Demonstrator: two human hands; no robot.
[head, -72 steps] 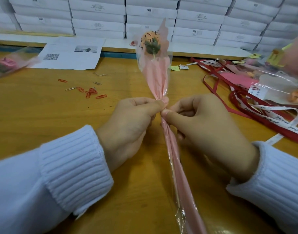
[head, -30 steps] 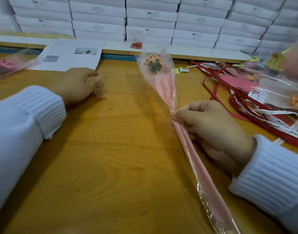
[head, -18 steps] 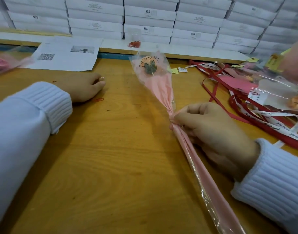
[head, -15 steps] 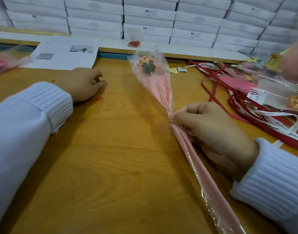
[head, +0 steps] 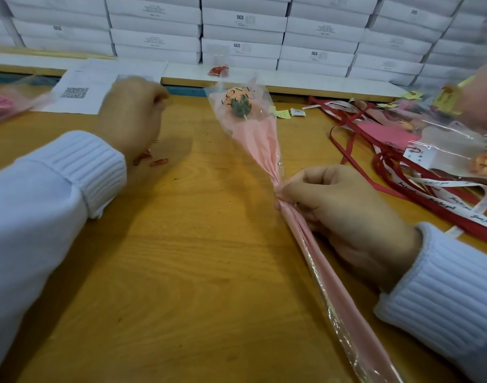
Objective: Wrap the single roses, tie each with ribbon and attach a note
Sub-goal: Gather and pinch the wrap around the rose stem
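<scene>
A single rose in pink paper and clear film [head: 254, 142] lies slanted across the wooden table [head: 198, 272], its head [head: 240, 106] at the far end under a "LOVE YOU" print. My right hand [head: 341, 211] pinches the wrap at its gathered neck, thumb and forefinger tight on it. My left hand [head: 131, 114] hovers blurred above the scattered red paper clips [head: 158, 162], fingertips bunched as if pinching one; the clip itself is not clear. Red and white ribbons [head: 402, 189] lie tangled at the right.
Stacked white boxes [head: 242, 31] wall off the back. A printed sheet with a QR code [head: 79, 92] lies far left, beside another wrapped rose [head: 4, 103]. Finished wrapped roses [head: 457, 145] and small yellow notes [head: 282, 114] sit at right, where another person's hand [head: 482, 100] shows.
My left hand let go of the wrap, reached left to the paper clips, and has now lifted off the table. My right hand lowered the rose and keeps pinching its neck.
</scene>
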